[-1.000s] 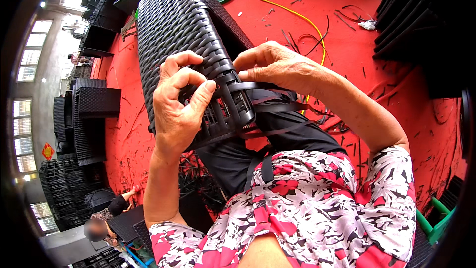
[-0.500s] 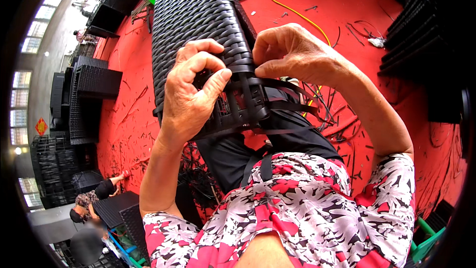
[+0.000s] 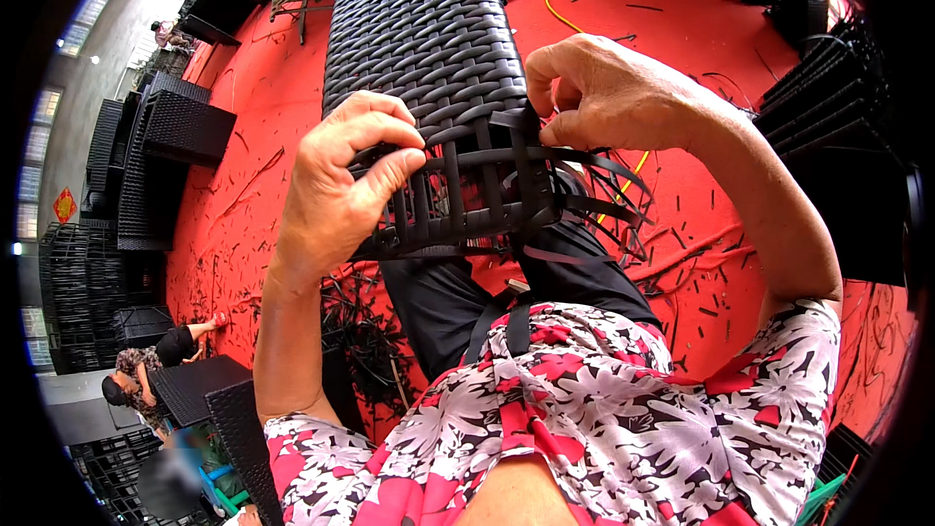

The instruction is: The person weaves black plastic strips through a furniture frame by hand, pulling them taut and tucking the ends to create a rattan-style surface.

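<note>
In the head view, a black woven piece (image 3: 429, 39) is seen from the upper middle of the frame down to its center, its near end placed just above the wearer's black trousers (image 3: 424, 297). Its far part is covered by a tight weave; at the near end an open lattice is left, and loose flat strands (image 3: 589, 205) are let hang from its right corner

The left hand (image 3: 336, 185) is held at the near end, left of center, with its fingers bent toward the thumb and a gap left between them; it cannot be told whether a strand is pinched at the tips. The right hand (image 3: 623, 97) is held at the right edge of the weave, its fingers curled down close to the thumb; whether a strand is gripped there cannot be told either

Below, the red floor (image 3: 263, 107) is strewn with black scraps, and a yellow cord (image 3: 555, 0) is laid across it in the upper middle. Stacked black pieces (image 3: 818, 102) are seen at the upper right, and dark woven boxes (image 3: 190, 127) at the left. At the lower left, a co-worker (image 3: 141, 380) is seen beside a black panel (image 3: 200, 390)
</note>
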The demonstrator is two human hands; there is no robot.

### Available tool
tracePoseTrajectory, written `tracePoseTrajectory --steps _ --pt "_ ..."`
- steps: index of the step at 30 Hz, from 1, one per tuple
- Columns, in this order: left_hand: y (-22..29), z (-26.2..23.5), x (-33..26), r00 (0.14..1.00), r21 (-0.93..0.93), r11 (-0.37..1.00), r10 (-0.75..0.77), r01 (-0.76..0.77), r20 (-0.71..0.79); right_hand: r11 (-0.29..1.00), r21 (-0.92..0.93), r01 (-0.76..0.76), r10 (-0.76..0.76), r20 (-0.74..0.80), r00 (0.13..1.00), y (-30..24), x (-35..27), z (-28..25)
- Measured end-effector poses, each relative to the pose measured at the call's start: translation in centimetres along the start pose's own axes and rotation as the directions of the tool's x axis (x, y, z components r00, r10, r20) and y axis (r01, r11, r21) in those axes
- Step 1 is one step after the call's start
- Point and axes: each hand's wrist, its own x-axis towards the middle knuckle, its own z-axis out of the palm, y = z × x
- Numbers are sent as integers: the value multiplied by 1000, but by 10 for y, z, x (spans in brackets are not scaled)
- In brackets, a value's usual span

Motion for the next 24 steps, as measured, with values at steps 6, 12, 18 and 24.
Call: tracePoseTrajectory --steps 6,12,18,24 --pt "-22 -29 -24 963 68 991 -98 119 -252 998 -61 18 -12 99 995 -8 12 -3" --pt "-60 -41 -62 908 -222 915 -378 336 -182 998 -24 -62 65 123 990 -18 14 -4" --pt "-84 -43 -67 905 -264 883 -419 388 -72 996 56 -67 56 179 982 -8 23 0" --pt "-92 -36 -74 951 -362 890 -308 276 -34 994 6 -110 106 211 972 -6 22 -1"
